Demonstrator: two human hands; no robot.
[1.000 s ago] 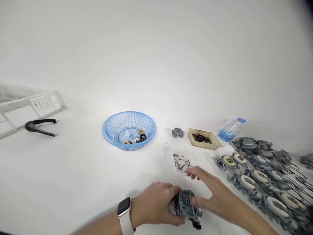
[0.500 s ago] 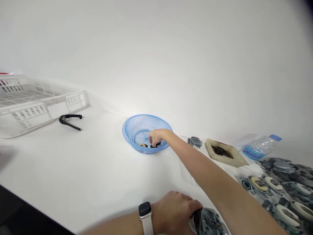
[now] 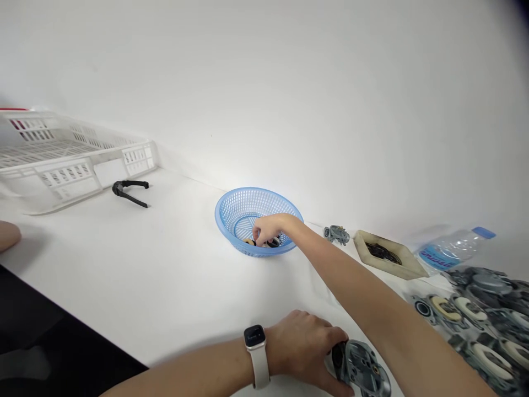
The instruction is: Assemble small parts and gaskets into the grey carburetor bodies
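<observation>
As the head view shows, left hand (image 3: 306,350): closed round one casting (image 3: 366,368), bottom right of centre; right hand (image 3: 268,229): lowered into basket (image 3: 221,223), among small parts (image 3: 273,242), pinch indeterminable. Held casting: no pale ring visible, seemingly unfinished. Neighbouring castings (image 3: 424,309), right: several bearing pale rings (image 3: 491,361), seemingly further along.

I have the crate (image 3: 108,172) at the left of the bench (image 3: 165,286) by the wall (image 3: 264,99), with the tool (image 3: 119,188) just in front of its right end. Further right, near the wall, stands the basket (image 3: 223,223); my right hand (image 3: 268,227) is inside, at the parts (image 3: 274,242). Continuing right along the wall come the carburetor (image 3: 336,235), tray (image 3: 384,266) with its rings (image 3: 383,252), and bottle (image 3: 448,251). Castings (image 3: 487,361) spread before the bottle to the right. Nearest me, right of the basket's front, my left hand (image 3: 303,350) is around the body (image 3: 366,369).
</observation>
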